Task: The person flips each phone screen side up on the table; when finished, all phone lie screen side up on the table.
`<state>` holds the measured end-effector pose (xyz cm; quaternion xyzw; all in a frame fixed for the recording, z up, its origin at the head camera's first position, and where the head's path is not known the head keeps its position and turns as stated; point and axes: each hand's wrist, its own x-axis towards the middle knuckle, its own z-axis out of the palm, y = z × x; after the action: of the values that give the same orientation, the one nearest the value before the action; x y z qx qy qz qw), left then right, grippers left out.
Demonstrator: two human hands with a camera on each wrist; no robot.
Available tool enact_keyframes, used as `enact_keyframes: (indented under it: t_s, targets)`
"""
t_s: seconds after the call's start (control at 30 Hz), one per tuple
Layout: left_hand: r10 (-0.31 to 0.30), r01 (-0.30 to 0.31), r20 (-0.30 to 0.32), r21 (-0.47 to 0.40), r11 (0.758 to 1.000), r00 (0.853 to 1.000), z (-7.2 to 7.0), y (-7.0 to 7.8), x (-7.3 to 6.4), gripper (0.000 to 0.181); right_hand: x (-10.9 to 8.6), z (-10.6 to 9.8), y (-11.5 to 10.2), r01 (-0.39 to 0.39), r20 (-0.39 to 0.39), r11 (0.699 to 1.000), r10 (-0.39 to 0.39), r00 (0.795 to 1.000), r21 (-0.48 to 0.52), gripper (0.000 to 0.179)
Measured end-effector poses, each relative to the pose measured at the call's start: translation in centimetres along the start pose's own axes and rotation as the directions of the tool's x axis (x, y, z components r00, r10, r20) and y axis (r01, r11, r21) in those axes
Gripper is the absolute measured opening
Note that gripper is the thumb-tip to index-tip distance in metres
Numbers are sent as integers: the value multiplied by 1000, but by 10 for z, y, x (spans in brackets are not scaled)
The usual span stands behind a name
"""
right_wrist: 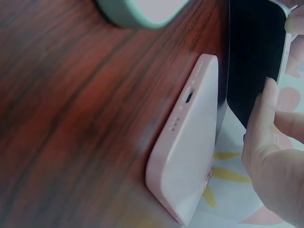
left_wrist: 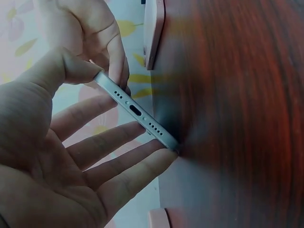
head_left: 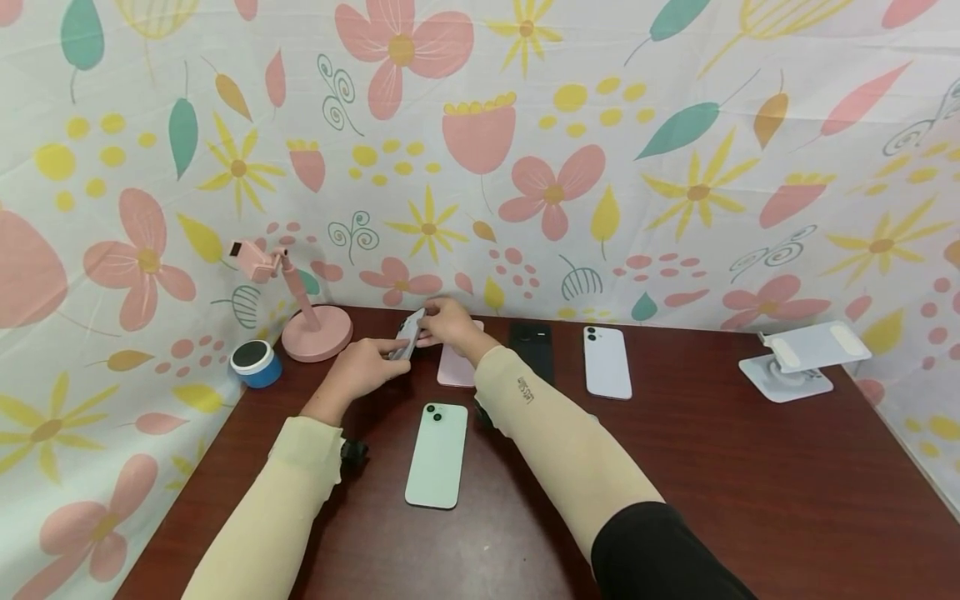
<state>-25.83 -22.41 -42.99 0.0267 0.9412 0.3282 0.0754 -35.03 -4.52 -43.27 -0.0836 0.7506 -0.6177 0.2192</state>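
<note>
Both hands hold a pale smartphone (head_left: 406, 335) tilted up on its long edge at the back left of the table. Its bottom end with the charging port faces the left wrist view, and its black screen (right_wrist: 254, 57) shows in the right wrist view. My left hand (head_left: 363, 367) grips the phone's lower end, thumb on one edge and fingers along the other. My right hand (head_left: 448, 323) pinches the edge nearer the far end. Just right of it a pink phone (head_left: 454, 367) lies flat, partly hidden by the right forearm. A mint green phone (head_left: 437, 457) lies nearer, between the forearms.
Further right lie a black phone (head_left: 532, 346) and a white phone (head_left: 607, 362). A pink round-based stand (head_left: 318, 335) and a blue jar (head_left: 257, 367) stand at the left edge. A white folding stand (head_left: 810, 354) is at the back right, before the floral cloth (head_left: 555, 108).
</note>
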Motion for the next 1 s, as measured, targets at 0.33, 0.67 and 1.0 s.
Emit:
enact_keyframes:
  t_s: [0.33,0.67,1.0]
  targets:
    - [-23,27,27,-167,986,999,-2,-4,1,58,-4,2,-5,-7,-16,999,8,1000,47,59]
    - [-52,66,49,-331,941,997,-1,-7,2,60,-3,4,-6,-26,-12,987,28,1000,158,59]
    - [-50,99,112,-492,865,992,-1,-9,1,65,-7,5,-4,-114,47,968,106,993,224,59]
